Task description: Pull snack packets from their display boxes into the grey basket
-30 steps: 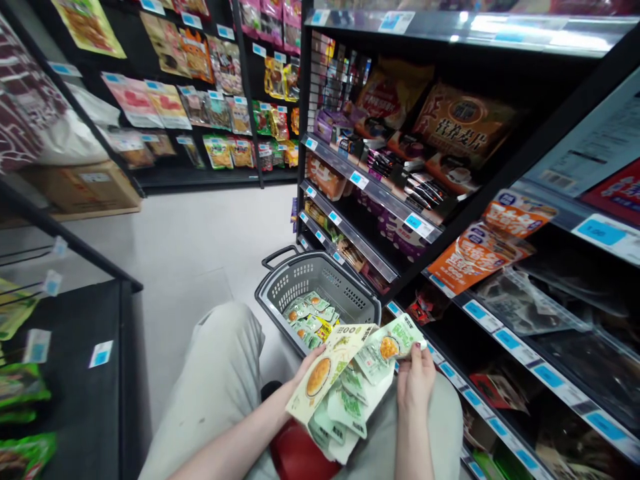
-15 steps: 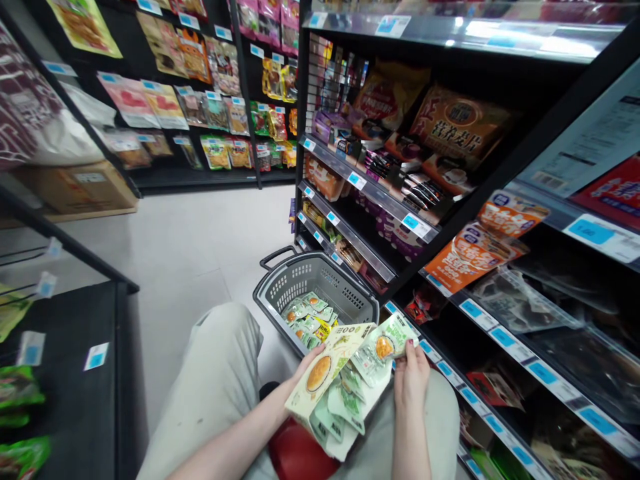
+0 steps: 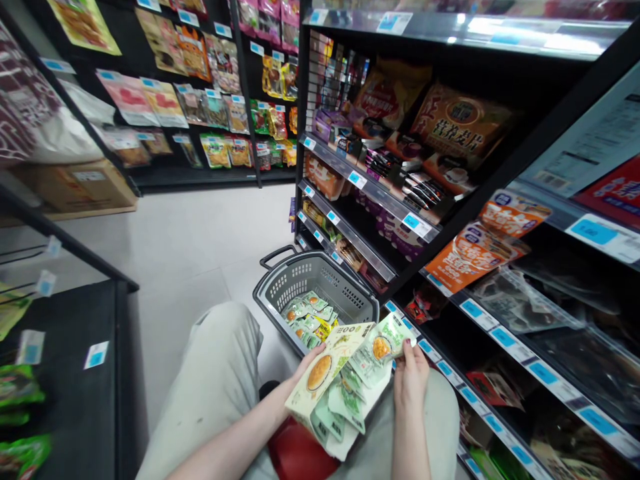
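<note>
I am crouched in a shop aisle with my knees in pale trousers below me. My left hand (image 3: 304, 365) is closed round a cream snack carton (image 3: 327, 377) printed with a golden round cake. Several small green sachets (image 3: 350, 400) spill from the carton's open side. My right hand (image 3: 411, 377) pinches one green sachet (image 3: 385, 345) by its edge, just above the carton. A grey shopping basket (image 3: 350, 293) stands on the floor right in front of my knees, with more of the same green sachets (image 3: 307, 320) lying inside.
Black shelving (image 3: 380, 193) full of packets and blue price tags runs along my right. A low black shelf (image 3: 85, 373) is on my left. Hanging snack bags (image 3: 215, 107) line the far wall, beside a cardboard box (image 3: 83, 187). Pale floor (image 3: 190, 240) lies between.
My right hand has drawn the single green sachet slightly down and left, closer to the carton. The view has shifted a little; the basket and left hand stay put.
</note>
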Demonstrator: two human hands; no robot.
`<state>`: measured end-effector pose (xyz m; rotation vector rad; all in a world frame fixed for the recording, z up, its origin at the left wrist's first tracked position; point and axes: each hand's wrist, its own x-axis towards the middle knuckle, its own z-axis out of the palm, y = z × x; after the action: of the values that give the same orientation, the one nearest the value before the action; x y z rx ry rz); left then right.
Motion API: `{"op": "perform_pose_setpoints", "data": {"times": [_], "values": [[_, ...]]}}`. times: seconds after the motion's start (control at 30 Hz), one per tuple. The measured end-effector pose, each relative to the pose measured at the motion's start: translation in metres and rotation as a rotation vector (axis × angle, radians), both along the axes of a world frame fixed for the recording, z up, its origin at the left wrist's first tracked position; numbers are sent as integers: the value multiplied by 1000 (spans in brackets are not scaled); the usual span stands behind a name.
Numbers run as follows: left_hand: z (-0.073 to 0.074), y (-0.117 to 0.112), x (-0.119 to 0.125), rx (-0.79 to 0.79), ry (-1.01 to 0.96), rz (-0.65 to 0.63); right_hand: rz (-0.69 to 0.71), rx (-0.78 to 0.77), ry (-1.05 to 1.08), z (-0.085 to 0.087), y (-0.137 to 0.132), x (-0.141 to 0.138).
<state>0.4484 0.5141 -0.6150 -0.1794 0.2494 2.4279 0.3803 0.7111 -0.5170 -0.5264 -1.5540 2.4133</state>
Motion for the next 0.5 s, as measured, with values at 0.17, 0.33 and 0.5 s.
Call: {"op": "perform_pose_setpoints", "data": {"times": [0.17, 0.33, 0.5], "values": [[2, 0, 0, 30, 34, -6, -11, 20, 8, -2, 1, -1], [4, 0, 1, 24, 30, -17, -13, 56, 2, -3, 2, -1], [6, -1, -1, 22, 30, -29, -32, 41, -16, -2, 1, -1]]}}
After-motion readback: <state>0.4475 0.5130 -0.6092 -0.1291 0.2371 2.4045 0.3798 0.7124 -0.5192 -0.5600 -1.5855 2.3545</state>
